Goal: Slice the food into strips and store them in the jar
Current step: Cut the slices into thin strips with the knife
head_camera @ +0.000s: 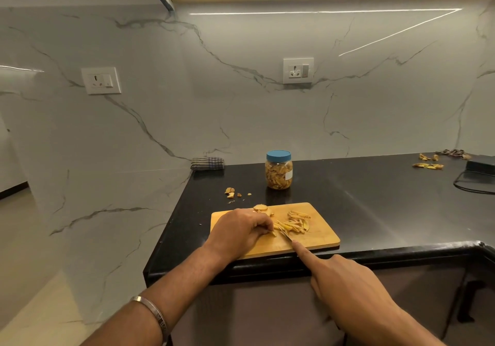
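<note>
Food strips on cutting board, jar label unreadable

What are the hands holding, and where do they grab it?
The right hand grips the knife by its handle, forefinger along the top. The left hand pinches a food piece.

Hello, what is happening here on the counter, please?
A person is slicing yellowish food on a wooden cutting board. The left hand holds a piece down, while the right hand grips a knife, index finger along the blade. A pile of cut strips lies on the board. Behind it stands the jar, partly filled, with its blue lid on.
</note>
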